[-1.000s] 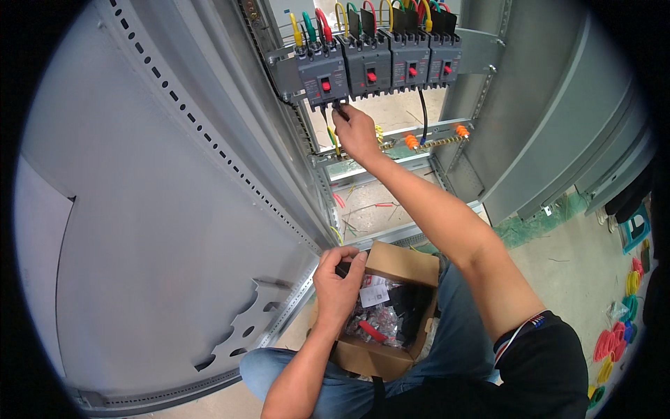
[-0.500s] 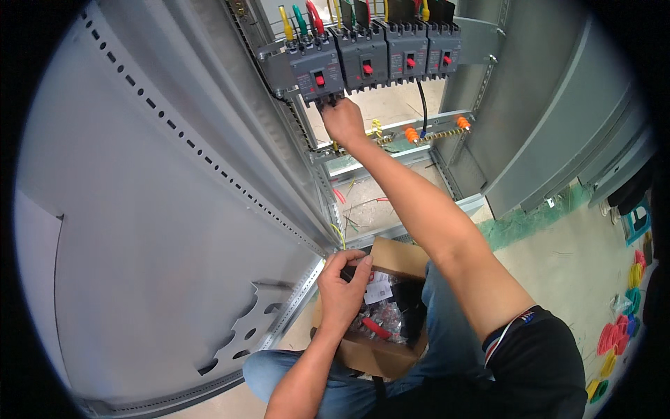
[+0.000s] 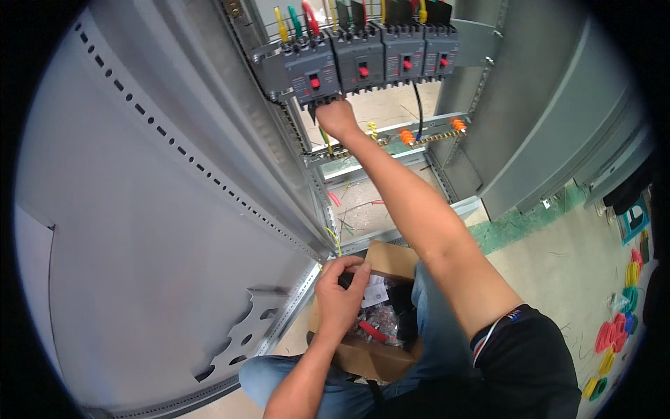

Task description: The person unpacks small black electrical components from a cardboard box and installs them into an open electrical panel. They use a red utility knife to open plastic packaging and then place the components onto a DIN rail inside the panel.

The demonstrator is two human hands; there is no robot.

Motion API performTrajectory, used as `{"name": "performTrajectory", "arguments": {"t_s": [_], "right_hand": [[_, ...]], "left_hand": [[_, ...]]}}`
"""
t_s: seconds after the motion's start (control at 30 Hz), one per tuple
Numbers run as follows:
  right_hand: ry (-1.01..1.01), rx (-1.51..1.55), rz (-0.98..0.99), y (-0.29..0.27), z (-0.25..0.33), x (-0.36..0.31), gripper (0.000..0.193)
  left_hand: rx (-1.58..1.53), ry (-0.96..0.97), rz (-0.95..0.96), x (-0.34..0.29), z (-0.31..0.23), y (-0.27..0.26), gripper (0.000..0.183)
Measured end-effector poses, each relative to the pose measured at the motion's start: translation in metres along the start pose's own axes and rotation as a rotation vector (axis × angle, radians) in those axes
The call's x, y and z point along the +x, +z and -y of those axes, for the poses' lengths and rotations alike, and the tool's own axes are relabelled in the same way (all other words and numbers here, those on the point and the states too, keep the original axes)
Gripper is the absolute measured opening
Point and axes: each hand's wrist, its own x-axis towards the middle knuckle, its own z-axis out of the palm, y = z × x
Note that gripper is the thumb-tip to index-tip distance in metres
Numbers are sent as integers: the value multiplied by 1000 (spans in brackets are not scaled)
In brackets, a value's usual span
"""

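Reaching far forward, my right hand [image 3: 338, 120] is closed at the underside of the leftmost moulded-case circuit breaker [image 3: 312, 68]. A small dark piece shows beside its fingertips; what they grip is hidden. My left hand [image 3: 342, 297] is curled at the left edge of an open cardboard box [image 3: 373, 359] between my legs. Something black shows between its thumb and fingers, too covered to name. Inside the box are clear plastic bags [image 3: 391, 322], a red piece [image 3: 373, 332], a white paper label [image 3: 375, 291] and black parts.
Three more breakers [image 3: 363, 64] continue the row rightward, with coloured cables [image 3: 310, 19] above. Below runs a rail with orange insulators [image 3: 407, 137]. Grey cabinet panels [image 3: 160, 230] flank me on the left and right [image 3: 558, 112]. Coloured wire coils [image 3: 611, 334] lie on the floor at right.
The view has shifted slightly, so the scene sits a little further left. My right hand stays under the leftmost breaker, and my left hand stays at the box.
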Motion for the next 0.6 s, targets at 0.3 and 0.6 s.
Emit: {"name": "performTrajectory", "arguments": {"t_s": [0.3,0.6], "right_hand": [[147,317,673,-48,31,-89,42],[-377,477,927,-160,117,-212,40]], "left_hand": [[-666,-366,-21,9,11,-25,42],[-985,-388,-28,14,0,-33,53]]}}
